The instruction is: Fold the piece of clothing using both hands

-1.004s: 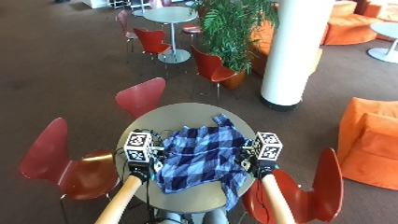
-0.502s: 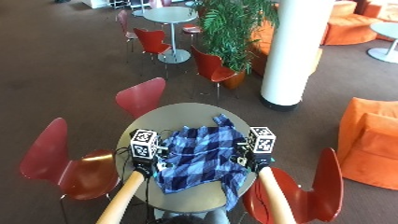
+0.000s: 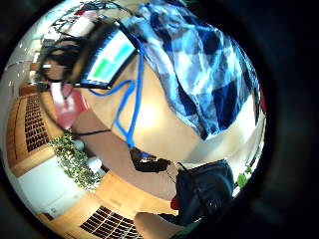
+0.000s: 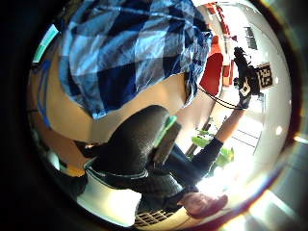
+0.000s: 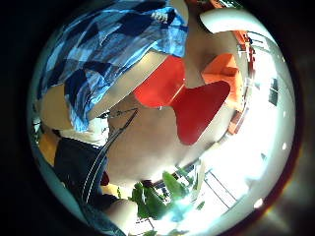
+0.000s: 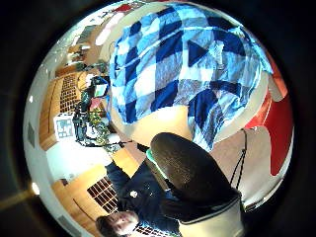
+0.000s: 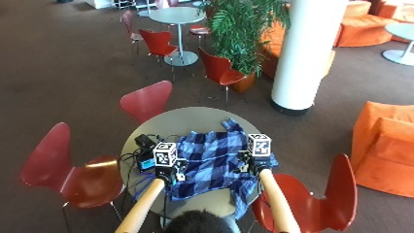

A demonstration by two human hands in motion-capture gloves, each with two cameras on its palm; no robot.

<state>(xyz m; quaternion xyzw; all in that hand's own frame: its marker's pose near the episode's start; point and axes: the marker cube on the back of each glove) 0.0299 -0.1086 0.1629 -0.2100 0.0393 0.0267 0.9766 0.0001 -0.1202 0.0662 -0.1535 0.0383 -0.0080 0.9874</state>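
Observation:
A blue and white checked shirt (image 7: 213, 158) lies spread and rumpled on the round table (image 7: 168, 124); one part hangs over the near edge. My left hand (image 7: 170, 172) hovers at the shirt's left edge and my right hand (image 7: 256, 164) at its right edge. The palm views show the shirt (image 4: 130, 48) (image 6: 182, 64) lying a little way off under each palm, with nothing pinched. A black gloved thumb (image 4: 137, 139) (image 6: 190, 170) sticks out in each thumb side view. The shirt's hem (image 3: 199, 64) (image 5: 98, 54) rests flat on the tabletop.
A black device (image 7: 146, 143) with blue cables (image 3: 132, 109) sits on the table left of the shirt, close to my left hand. Red chairs (image 7: 146, 99) (image 7: 71, 170) (image 7: 323, 199) ring the table. A white pillar (image 7: 304, 53) and a plant stand beyond.
Both hands have moved inward from the table's sides to the shirt's left and right edges. The shirt lies as before.

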